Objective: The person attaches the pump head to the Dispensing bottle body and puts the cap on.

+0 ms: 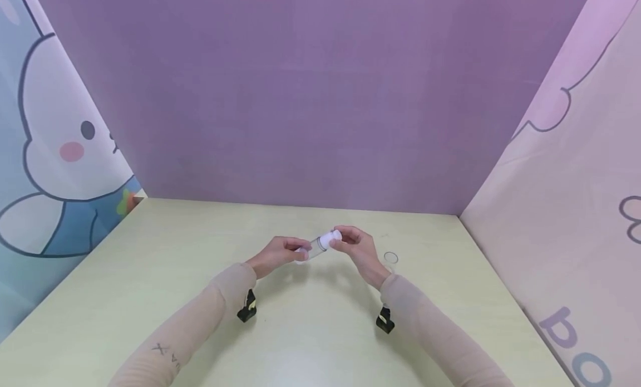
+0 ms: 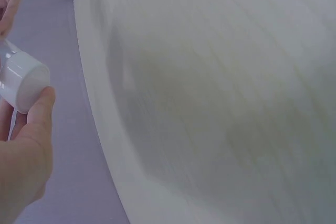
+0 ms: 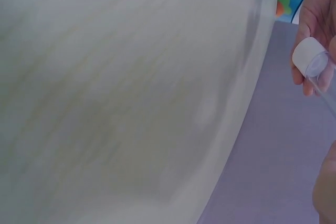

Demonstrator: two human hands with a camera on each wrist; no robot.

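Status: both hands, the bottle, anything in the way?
Left hand grips one end of bottle, right hand the other. Bottle tilted, right end higher, held above table. Transparent round-rimmed item near right hand, not visibly blocking.

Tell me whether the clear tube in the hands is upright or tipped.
Tipped: in the head view, the clear tube slants sideways from the left hand to the right hand instead of standing on end.

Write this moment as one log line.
clear bottle: tilted, above table | left hand: grips its white left end | right hand: grips its white right end
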